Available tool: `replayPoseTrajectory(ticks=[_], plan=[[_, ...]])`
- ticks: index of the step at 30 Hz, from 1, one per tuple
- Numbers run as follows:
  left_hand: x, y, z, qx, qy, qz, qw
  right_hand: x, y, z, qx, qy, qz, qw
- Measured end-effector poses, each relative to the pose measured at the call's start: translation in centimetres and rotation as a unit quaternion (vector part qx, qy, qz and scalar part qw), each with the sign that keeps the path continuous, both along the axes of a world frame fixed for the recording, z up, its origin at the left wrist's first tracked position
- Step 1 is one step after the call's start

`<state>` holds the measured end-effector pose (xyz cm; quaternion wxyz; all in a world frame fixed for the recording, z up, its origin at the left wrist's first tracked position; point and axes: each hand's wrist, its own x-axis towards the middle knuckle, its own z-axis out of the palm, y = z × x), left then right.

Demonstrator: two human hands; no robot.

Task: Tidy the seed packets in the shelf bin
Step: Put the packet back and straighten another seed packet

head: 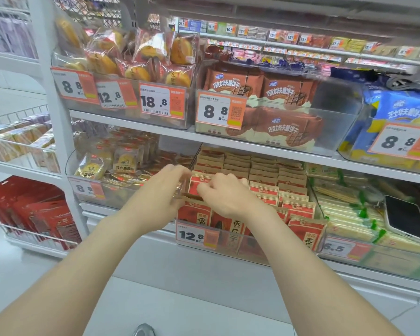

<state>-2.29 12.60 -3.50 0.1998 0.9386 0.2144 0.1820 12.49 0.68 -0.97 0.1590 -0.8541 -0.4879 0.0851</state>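
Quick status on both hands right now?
Left hand: curled by the bin, blurred; grip cannot be told.
Right hand: pinches a seed packet.

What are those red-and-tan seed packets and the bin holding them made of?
The seed packets look like matte kraft paper, possibly lined: dull tan tops with red print. The bin seems to be clear, glossy hard plastic: the packets show through its front wall.

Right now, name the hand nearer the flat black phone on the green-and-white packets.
Right. The right hand is on the red-and-brown seed packets, left of the black phone; the left hand is farther left.
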Motion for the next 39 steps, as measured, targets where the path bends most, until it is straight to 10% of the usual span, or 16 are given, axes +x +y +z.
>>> replayPoseTrajectory(ticks=[6, 17, 23, 33, 39], plan=[[0.0, -0.4, 0.1, 0.013, 0.091, -0.007, 0.996, 0.7, 0.5, -1.4, 0.199, 0.049, -0.105, 0.973], [-0.2, -1.2, 0.5, -0.021, 0.128, -0.029, 0.991, 1.6, 1.4, -2.1, 0.065, -0.089, -0.059, 0.992], [-0.2, -2.2, 1.6, -0.063, 0.120, -0.003, 0.991, 1.6, 0.0, -0.9, 0.266, -0.127, -0.005, 0.956], [1.0, -3.5, 2.6, -0.031, -0.139, 0.157, 0.977, 1.6, -5.5, 2.3, 0.581, -0.121, -0.036, 0.804], [2.7, -8.9, 4.5, -0.075, -0.288, 0.064, 0.952, 0.3, -11.1, 1.9, 0.528, -0.103, -0.050, 0.842]])
